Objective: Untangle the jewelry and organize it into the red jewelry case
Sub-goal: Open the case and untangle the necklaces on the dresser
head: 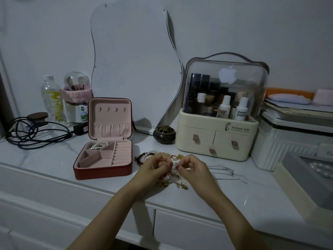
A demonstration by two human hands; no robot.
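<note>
Red jewelry case (102, 173) sits open on the marble surface (54, 159), w/ 1 pearl piece (98, 145) already in its back-left compartment; other compartments look bare. Most work's left, approx: tangled jewelry pile (173, 177) lies just right of the case, under both hands. Left hand (155, 167) & right hand (191, 166) each pinch a small silver piece (174, 166) between them. 2 thin chains (227, 175) lie apart, further right.

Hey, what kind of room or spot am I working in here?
Probably a bedroom dressing table: a wavy mirror leans on the wall, a cosmetics organizer holds bottles, and a brush holder stands nearby.
</note>
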